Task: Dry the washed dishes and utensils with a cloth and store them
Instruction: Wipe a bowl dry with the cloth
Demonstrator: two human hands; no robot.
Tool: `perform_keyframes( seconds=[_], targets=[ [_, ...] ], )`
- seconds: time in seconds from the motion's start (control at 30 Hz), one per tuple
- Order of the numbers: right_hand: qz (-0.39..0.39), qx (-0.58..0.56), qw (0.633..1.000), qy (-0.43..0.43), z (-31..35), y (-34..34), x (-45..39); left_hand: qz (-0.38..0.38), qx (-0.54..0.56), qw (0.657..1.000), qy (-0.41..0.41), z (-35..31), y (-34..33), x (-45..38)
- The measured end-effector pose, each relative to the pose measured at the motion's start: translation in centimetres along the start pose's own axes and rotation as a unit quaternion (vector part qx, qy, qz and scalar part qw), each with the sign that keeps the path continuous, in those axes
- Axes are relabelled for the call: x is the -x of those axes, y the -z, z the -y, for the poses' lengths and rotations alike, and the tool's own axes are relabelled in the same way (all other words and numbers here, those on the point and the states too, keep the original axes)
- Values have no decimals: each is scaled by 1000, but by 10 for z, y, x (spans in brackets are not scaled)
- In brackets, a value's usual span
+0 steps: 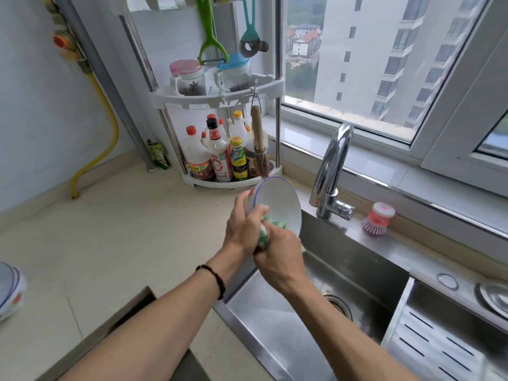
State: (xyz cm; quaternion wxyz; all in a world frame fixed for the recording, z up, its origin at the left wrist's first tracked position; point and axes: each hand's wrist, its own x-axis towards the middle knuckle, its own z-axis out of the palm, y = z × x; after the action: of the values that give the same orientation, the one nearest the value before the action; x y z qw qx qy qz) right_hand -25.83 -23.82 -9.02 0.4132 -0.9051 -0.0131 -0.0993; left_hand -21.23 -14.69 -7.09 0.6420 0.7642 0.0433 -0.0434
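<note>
1. White ceramic bowl (277,204) with a blue-lined rim is tilted on edge above the sink (357,259), near the worktop's (110,237) sink-side edge.
2. Left hand (243,229) grips the bowl's rim, thumb inside; right hand (277,257) is closed round a green-and-white cloth (265,232) pressed into the bowl's lower inside.
3. Glazed and probably damp, the bowl looks stiff, slippery and breakable; the rim seems the safest hold. The cloth is soft.
4. More bowls (11,292) sit at the worktop's left edge.

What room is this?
A home kitchen, most likely: a steel sink with a tap, sauce bottles on a corner rack, and a bowl being wiped.
</note>
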Motion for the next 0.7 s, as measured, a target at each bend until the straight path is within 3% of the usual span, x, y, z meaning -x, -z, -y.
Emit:
perform_keyframes(
  seconds=[0.07, 0.13, 0.2, 0.27, 0.33, 0.4, 0.47, 0.5, 0.53, 0.63, 0.7],
  targets=[
    [77, -31, 992, 92, -12, 6, 10, 0, -51, 998, -24, -9, 10, -9],
    [138, 138, 958, 211, -36, 17, 7, 39, -106, 993, -36, -17, 20, -13],
    [158, 207, 948, 184, -37, 22, 0, 25, -123, 991, -51, -20, 16, -9],
    [171, 63, 977, 114, -19, 18, 1, -37, -108, 992, -45, -22, 5, -5],
    [196, -79, 973, 92, -6, 18, 6, -60, -103, 992, -33, -21, 2, -5],
    [211, -21, 968, 131, -27, 21, 5, -25, -125, 992, -23, -20, 6, -9],
    [190, 171, 953, 165, -45, 26, -2, 4, -146, 989, -18, -21, 8, -10],
    [179, 200, 952, 144, -45, 25, -4, -1, -148, 989, -22, -22, 5, -8],
    [176, 175, 961, 119, -38, 21, -4, -19, -149, 988, -22, -22, 1, -6],
    [203, -85, 973, 64, -15, 16, 2, -62, -135, 989, -19, -21, -6, -7],
    [221, -27, 968, 111, -30, 20, 1, -27, -145, 989, -12, -23, -1, -11]
  ],
)
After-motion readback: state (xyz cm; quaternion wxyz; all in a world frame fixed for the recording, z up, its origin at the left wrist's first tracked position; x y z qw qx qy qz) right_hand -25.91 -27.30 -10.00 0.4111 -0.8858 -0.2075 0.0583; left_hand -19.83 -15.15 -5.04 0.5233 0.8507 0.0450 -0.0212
